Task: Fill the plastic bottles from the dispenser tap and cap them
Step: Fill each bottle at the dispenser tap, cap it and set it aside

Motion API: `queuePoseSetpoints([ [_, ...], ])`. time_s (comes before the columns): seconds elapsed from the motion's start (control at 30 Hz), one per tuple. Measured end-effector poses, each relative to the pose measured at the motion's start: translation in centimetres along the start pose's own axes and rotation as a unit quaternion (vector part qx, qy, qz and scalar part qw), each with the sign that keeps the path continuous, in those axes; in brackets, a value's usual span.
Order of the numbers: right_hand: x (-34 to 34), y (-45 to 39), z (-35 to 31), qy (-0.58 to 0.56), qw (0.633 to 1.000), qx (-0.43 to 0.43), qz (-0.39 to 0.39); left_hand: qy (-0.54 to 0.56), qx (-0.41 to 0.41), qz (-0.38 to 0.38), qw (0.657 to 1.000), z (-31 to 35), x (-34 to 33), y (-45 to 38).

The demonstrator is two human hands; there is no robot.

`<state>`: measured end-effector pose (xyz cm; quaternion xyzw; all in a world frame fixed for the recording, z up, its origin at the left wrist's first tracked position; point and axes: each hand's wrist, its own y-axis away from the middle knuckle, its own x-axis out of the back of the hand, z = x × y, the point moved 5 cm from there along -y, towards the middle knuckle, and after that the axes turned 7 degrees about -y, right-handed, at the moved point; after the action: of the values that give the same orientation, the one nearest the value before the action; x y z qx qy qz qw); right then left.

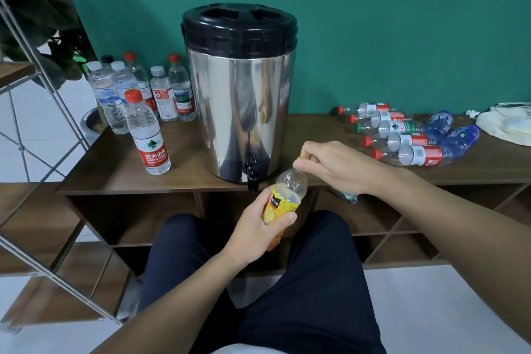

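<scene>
The left hand reaches up from below and wraps its fingers round the yellow-labelled bottle, holding it tilted just below and right of the dispenser tap. The right hand comes in from the right, forearm stretched across, its curled fingertips pinching the yellow cap at the bottle's mouth. The steel dispenser stands on the tabletop.
</scene>
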<state>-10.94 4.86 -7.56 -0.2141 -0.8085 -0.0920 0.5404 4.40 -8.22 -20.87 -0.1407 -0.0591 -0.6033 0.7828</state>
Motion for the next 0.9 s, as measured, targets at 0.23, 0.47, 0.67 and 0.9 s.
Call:
queuePoseSetpoints([
  [0.23, -3.4, -0.9, 1.1, 0.049, 0.994, -0.09, 0.044, -0.081, -0.002, 0.018, 0.997, -2.1, -0.2, 0.3],
  [0.47, -5.3, -0.6, 0.8, -0.047, 0.997, -0.058, 0.029, -0.023, 0.012, 0.02, 0.999, -3.9, 0.5, 0.7],
  [0.67, -6.4, -0.6, 0.0, -0.089, 0.995, -0.014, -0.034, 0.0, 0.02, 0.015, 1.0, -5.8, 0.8, 1.6],
  [0.9, -6.9, -1.3, 0.4, -0.04, 0.996, -0.071, 0.022, 0.0, 0.028, 0.016, 0.999, -6.9, 1.0, 1.6],
])
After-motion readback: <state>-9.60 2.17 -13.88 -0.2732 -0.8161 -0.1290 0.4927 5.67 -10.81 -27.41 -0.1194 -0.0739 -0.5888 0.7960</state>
